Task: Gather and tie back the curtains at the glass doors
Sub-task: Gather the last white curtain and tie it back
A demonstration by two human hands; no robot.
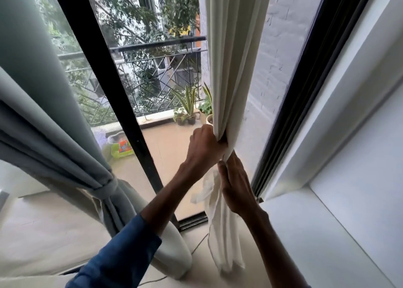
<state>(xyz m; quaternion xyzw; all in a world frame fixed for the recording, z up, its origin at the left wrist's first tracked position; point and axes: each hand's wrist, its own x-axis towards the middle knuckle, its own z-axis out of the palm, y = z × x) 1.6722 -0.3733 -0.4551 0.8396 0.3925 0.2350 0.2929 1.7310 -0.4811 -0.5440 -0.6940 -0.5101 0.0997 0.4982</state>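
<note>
Gripping the cream curtain [235, 58], the left hand [205, 150] sits just above the right hand [236, 185], which also clasps it. The curtain hangs vertically.

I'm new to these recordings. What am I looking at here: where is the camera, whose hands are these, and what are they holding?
There is no machine here: a person works with two bare hands. The one picture comes from a wide-angle camera worn on the person's head, looking forward and down. The left hand, on the arm with the blue sleeve, grips the bunched cream fabric curtain at the right of the black-framed glass doors. The right hand grips the same curtain just below. A loose pale strip hangs beside the hands; whether it is a tie I cannot tell. On the left, a grey-green curtain is already bound with a matching band. Outside, potted plants stand on a balcony.
</note>
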